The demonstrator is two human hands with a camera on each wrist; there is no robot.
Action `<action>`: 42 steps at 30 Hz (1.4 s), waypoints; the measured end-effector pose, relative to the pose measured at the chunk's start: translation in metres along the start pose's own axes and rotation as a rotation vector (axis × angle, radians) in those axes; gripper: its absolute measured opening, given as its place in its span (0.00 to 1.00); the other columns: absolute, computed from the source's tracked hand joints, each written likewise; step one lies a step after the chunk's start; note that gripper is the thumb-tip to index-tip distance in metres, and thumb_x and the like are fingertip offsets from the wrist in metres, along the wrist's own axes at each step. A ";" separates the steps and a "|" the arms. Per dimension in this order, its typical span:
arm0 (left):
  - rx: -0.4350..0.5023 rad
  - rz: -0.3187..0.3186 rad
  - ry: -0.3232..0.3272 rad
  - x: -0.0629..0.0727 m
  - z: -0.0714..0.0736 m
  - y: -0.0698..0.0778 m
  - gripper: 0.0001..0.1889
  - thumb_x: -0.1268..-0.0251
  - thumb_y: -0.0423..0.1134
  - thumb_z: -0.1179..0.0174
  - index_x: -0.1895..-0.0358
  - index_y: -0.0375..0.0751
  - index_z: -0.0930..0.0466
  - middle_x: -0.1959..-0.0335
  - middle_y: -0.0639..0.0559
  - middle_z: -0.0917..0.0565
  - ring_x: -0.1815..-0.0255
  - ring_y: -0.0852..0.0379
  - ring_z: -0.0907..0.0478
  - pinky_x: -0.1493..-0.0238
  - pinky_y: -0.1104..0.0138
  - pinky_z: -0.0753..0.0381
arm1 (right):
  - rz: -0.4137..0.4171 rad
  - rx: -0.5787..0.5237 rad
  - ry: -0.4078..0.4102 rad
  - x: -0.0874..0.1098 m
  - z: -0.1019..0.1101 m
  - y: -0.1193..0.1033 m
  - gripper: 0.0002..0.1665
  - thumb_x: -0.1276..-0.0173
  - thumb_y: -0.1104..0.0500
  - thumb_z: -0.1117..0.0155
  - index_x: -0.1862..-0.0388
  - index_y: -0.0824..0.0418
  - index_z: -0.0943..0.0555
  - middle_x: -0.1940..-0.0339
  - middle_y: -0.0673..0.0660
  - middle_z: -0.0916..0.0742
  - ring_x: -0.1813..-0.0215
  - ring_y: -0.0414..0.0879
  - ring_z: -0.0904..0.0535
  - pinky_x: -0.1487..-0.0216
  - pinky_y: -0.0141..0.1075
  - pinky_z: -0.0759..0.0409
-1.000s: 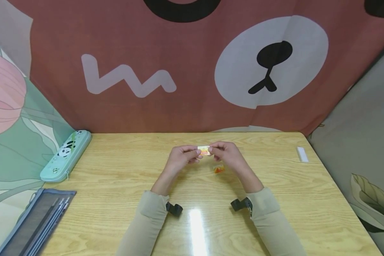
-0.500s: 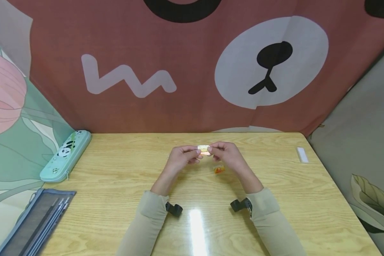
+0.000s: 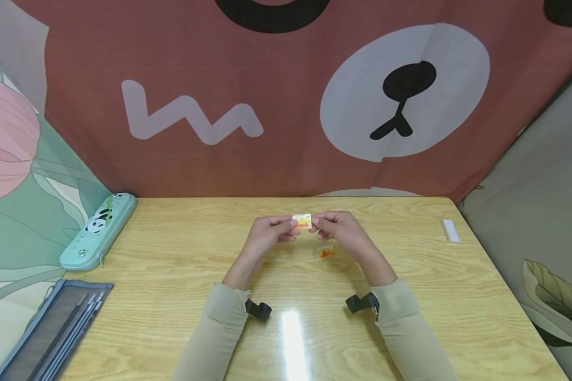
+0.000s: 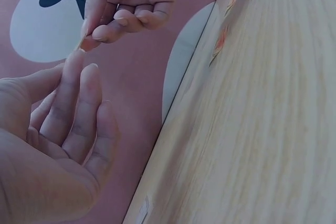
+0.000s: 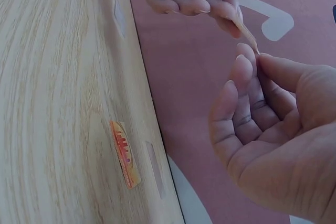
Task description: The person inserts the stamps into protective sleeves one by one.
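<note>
I hold the small yellow packet up off the table, straight ahead of me at 12 o'clock. My left hand pinches its 9 o'clock end between thumb and finger, and my right hand pinches its 3 o'clock edge the same way; the other fingers of both are loosely bent. From the wrists it shows edge-on and looks thin; whether anything is inside, I cannot tell.

Holding it well, I judge, means a light, matched pinch right at the edges, both hands level, so that the printed middle stays flat and uncovered. The right fingertips have only a sliver, so a harder tug would probably slip there first; a slightly deeper pinch should steady it.

The orange packet lies on the table between 4 and 5 o'clock from the held one, near my right hand, so dropping that wrist could brush it.
</note>
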State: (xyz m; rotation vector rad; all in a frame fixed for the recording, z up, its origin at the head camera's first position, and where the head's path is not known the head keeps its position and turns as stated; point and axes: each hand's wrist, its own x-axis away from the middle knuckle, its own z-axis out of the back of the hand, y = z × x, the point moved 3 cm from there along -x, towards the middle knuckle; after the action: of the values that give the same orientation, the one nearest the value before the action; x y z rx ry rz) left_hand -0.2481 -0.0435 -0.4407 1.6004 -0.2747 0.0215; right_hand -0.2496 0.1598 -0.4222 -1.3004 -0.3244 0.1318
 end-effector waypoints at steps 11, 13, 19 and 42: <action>-0.037 -0.011 0.008 0.000 0.001 0.001 0.16 0.33 0.44 0.33 0.56 0.31 0.11 0.72 0.48 0.09 0.71 0.58 0.11 0.49 0.49 0.13 | 0.016 0.003 -0.008 -0.001 -0.001 -0.001 0.22 0.23 0.50 0.39 0.46 0.67 0.15 0.63 0.48 0.11 0.58 0.57 0.16 0.44 0.53 0.16; -0.045 -0.012 0.004 0.000 0.002 0.001 0.17 0.33 0.44 0.33 0.55 0.30 0.12 0.72 0.49 0.09 0.71 0.58 0.11 0.49 0.49 0.13 | 0.017 -0.001 -0.010 -0.001 -0.001 -0.001 0.22 0.23 0.50 0.39 0.45 0.68 0.16 0.63 0.48 0.11 0.59 0.55 0.16 0.44 0.54 0.16; -0.059 -0.015 -0.004 0.001 0.002 0.000 0.21 0.32 0.46 0.33 0.52 0.27 0.13 0.73 0.52 0.09 0.70 0.58 0.11 0.48 0.50 0.13 | 0.024 0.011 -0.023 -0.002 -0.002 0.000 0.21 0.23 0.52 0.40 0.46 0.68 0.15 0.63 0.47 0.11 0.60 0.51 0.16 0.46 0.49 0.16; -0.064 -0.023 -0.028 0.002 -0.002 0.000 0.14 0.35 0.44 0.30 0.55 0.36 0.10 0.69 0.46 0.08 0.70 0.58 0.11 0.49 0.49 0.13 | -0.006 -0.022 0.032 -0.003 -0.006 0.002 0.16 0.26 0.58 0.37 0.51 0.70 0.17 0.69 0.49 0.15 0.66 0.43 0.19 0.48 0.50 0.15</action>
State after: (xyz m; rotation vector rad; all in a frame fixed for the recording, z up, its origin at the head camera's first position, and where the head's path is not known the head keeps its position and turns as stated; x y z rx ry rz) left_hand -0.2457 -0.0419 -0.4407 1.5412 -0.2761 -0.0266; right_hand -0.2506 0.1544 -0.4260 -1.3216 -0.3033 0.1024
